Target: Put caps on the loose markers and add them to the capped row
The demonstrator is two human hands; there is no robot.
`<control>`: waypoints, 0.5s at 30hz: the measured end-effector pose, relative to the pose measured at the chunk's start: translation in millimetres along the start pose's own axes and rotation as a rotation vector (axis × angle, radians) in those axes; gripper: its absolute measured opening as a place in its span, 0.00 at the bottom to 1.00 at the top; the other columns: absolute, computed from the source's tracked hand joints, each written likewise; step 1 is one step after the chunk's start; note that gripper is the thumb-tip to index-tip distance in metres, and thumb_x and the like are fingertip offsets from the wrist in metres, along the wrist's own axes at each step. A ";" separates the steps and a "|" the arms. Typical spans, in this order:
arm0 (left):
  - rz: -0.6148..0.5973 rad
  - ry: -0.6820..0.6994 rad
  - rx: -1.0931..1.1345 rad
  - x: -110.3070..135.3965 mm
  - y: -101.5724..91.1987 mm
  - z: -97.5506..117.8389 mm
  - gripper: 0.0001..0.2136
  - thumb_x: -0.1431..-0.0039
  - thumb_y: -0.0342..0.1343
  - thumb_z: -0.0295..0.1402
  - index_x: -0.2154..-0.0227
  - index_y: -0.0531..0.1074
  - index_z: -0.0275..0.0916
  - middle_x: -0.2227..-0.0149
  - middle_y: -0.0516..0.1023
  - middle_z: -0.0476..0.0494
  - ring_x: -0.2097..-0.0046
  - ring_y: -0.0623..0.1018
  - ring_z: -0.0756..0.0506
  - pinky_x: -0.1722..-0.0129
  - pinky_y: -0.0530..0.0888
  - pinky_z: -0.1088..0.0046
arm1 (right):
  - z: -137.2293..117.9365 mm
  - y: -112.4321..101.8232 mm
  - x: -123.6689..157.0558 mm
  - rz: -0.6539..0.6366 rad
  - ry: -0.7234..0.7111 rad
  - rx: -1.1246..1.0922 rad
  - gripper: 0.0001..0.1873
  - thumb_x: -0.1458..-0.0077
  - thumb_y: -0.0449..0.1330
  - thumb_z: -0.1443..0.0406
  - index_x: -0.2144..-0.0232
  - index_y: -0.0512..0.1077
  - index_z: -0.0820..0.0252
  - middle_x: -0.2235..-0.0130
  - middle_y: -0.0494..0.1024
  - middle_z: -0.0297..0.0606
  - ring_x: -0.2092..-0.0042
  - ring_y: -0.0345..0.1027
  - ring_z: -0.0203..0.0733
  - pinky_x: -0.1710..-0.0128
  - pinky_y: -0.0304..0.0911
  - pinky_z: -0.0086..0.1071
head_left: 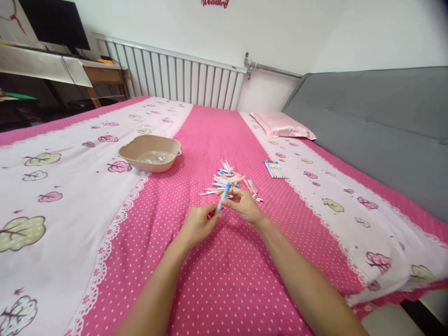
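A light blue pen (pixel 224 196) with a paler lower barrel is held tilted between my two hands above the pink bedspread. My left hand (pixel 199 226) is closed on its lower end. The fingers of my right hand (pixel 245 205) pinch it nearer the blue top. Just beyond my hands lies a loose pile of pens and pen parts (pixel 229 177) in pink, white and blue, partly hidden by my fingers. Off to the right, several pens (pixel 276 169) rest side by side in a neat row.
A beige plastic basin (pixel 150 163) with small clear or white pieces inside stands on the left of the bed. A pink pillow (pixel 282 125) lies at the back right, against a grey headboard (pixel 378 107). Behind the bed is a white radiator (pixel 175 74).
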State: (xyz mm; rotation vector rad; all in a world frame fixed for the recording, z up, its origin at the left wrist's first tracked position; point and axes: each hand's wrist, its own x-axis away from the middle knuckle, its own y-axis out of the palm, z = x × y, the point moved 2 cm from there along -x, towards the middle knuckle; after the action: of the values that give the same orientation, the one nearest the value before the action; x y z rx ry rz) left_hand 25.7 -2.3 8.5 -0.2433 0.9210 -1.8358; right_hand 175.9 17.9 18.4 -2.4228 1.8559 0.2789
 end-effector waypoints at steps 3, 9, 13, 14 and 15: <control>0.010 0.000 0.006 0.1 0.2 -0.2 0.10 0.43 0.46 0.35 0.77 0.66 0.37 0.80 0.67 0.52 0.77 0.64 0.53 0.75 0.58 0.77 | -2.7 0.2 1.1 0.000 -0.011 0.037 0.16 0.61 0.68 0.57 0.69 0.73 0.59 0.59 0.76 0.39 0.55 0.68 0.44 0.59 0.64 0.35; -0.007 -0.003 0.002 -0.1 -0.1 -1.4 0.11 0.42 0.46 0.36 0.75 0.67 0.37 0.78 0.70 0.51 0.76 0.66 0.52 0.74 0.59 0.77 | -10.9 4.4 5.1 -0.125 -0.050 0.091 0.17 0.53 0.61 0.54 0.63 0.75 0.57 0.55 0.75 0.39 0.54 0.67 0.44 0.54 0.62 0.38; 0.001 -0.002 -0.022 0.3 -0.2 -2.6 0.10 0.43 0.46 0.35 0.75 0.67 0.37 0.78 0.69 0.51 0.76 0.66 0.52 0.74 0.59 0.77 | -10.1 3.7 4.5 -0.130 -0.097 0.114 0.14 0.52 0.61 0.55 0.66 0.76 0.56 0.58 0.76 0.38 0.52 0.66 0.44 0.54 0.63 0.38; 0.000 -0.003 -0.027 0.3 -0.1 -2.8 0.10 0.43 0.46 0.35 0.75 0.67 0.37 0.78 0.69 0.51 0.76 0.66 0.52 0.74 0.59 0.77 | -8.8 3.2 3.9 -0.127 -0.095 0.113 0.14 0.53 0.61 0.55 0.66 0.76 0.56 0.59 0.76 0.38 0.53 0.67 0.44 0.55 0.63 0.37; -0.001 -0.003 -0.030 0.1 0.0 -2.9 0.10 0.43 0.46 0.35 0.75 0.67 0.37 0.78 0.69 0.51 0.76 0.66 0.52 0.74 0.59 0.77 | -7.3 2.6 3.4 -0.120 -0.089 0.110 0.14 0.53 0.62 0.55 0.66 0.76 0.56 0.60 0.77 0.37 0.53 0.67 0.44 0.56 0.64 0.37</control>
State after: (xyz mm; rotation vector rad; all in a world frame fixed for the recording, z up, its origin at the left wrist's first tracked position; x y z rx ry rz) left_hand 24.1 -1.0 6.4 -0.2645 0.9471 -1.8233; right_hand 175.0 12.8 25.0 -2.3945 1.6373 0.2646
